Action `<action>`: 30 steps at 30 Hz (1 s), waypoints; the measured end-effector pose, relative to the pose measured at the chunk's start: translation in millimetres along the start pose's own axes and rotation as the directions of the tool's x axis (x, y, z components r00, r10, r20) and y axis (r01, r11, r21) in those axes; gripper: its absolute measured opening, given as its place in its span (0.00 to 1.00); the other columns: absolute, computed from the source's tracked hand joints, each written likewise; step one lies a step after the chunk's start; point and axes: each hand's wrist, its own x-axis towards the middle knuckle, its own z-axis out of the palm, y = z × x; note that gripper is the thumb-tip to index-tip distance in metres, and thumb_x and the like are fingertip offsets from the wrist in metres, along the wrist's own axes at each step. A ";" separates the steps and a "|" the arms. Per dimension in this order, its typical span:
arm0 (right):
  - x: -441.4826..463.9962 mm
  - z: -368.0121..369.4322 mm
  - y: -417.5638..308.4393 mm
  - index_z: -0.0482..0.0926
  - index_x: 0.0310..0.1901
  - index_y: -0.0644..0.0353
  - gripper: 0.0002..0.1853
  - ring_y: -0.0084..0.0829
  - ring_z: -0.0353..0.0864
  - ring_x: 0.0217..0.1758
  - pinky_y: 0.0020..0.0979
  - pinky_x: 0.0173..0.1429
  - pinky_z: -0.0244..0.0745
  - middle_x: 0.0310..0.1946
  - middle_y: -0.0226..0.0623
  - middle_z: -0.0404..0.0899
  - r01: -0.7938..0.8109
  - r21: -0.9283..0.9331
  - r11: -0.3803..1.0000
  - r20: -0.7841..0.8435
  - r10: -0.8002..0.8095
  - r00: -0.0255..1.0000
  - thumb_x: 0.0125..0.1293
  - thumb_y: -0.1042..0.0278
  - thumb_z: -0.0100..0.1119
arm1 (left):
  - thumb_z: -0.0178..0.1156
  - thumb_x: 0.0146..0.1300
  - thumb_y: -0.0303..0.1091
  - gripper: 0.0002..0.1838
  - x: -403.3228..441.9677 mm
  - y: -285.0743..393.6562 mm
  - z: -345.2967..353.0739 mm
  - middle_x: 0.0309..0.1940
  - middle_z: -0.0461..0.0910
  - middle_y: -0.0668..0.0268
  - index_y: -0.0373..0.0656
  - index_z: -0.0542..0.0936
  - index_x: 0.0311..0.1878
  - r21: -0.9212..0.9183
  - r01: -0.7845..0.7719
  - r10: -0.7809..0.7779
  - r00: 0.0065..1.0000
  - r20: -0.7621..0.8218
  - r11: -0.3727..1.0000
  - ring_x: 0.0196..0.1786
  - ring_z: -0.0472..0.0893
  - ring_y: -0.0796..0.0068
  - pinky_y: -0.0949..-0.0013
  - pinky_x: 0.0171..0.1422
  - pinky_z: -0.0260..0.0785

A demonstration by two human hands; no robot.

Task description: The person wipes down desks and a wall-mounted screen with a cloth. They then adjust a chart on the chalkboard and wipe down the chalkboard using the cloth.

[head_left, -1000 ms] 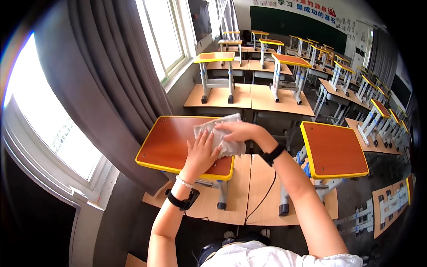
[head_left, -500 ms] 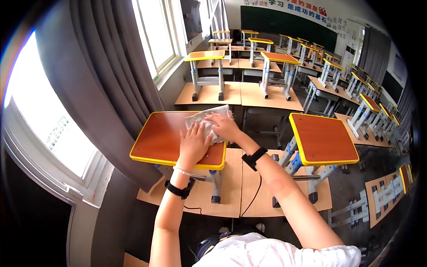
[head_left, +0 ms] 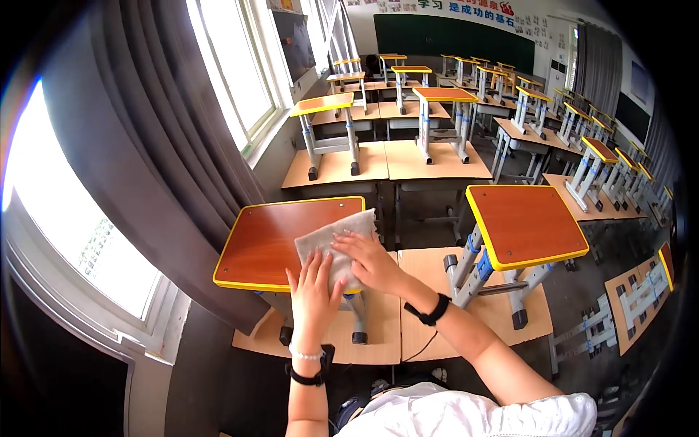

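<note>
A light grey cloth (head_left: 320,237) lies spread over the right part of a stool's brown seat (head_left: 266,237), which has a yellow rim. My left hand (head_left: 313,295) rests its outstretched fingers on the cloth's lower left part, near the seat's front edge. Fingers extended, my right hand (head_left: 370,264) lies on the cloth's right side, hiding part of it and the seat corner beneath. Neither hand visibly wraps around the cloth. The stool stands on a light wood desk (head_left: 378,320).
A second stool (head_left: 528,226) stands on the adjoining desk to the right. Ahead, several desks carry more stools, such as the one with an orange seat (head_left: 445,95). A grey curtain (head_left: 167,146) and windows line the left side. A dark green board (head_left: 451,40) hangs at the back.
Both hands and the cloth have come nearer to me, towards the seat's front edge. The cloth, more bunched before, now lies flatter. The view has shifted slightly.
</note>
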 end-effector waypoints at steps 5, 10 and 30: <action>-22.4 -9.6 -41.0 0.70 0.59 0.58 0.25 0.41 0.59 0.70 0.55 0.70 0.49 0.64 0.40 0.66 -0.025 -0.028 0.999 0.025 0.025 0.999 0.58 0.69 0.49 | 0.64 0.53 0.49 0.35 -30.4 8.9 -4.2 0.65 0.67 0.62 0.49 0.68 0.64 -0.085 0.030 -0.034 0.999 -0.036 0.996 0.69 0.63 0.62 0.38 0.74 0.33; -23.5 -12.9 -47.1 0.69 0.59 0.58 0.25 0.41 0.58 0.71 0.55 0.69 0.51 0.64 0.40 0.66 -0.052 0.038 0.998 0.043 0.050 0.998 0.59 0.65 0.52 | 0.64 0.53 0.50 0.34 -32.4 5.3 4.2 0.64 0.68 0.63 0.49 0.70 0.63 -0.113 0.033 -0.043 0.995 -0.085 0.993 0.68 0.64 0.61 0.39 0.74 0.33; -14.4 -3.0 -29.5 0.71 0.59 0.58 0.25 0.41 0.59 0.70 0.51 0.70 0.54 0.64 0.40 0.66 -0.024 -0.013 1.000 -0.004 0.024 1.000 0.62 0.58 0.53 | 0.68 0.43 0.54 0.45 -19.1 4.8 3.3 0.65 0.66 0.62 0.46 0.65 0.65 0.015 -0.015 0.015 0.999 -0.046 1.000 0.70 0.61 0.59 0.41 0.76 0.31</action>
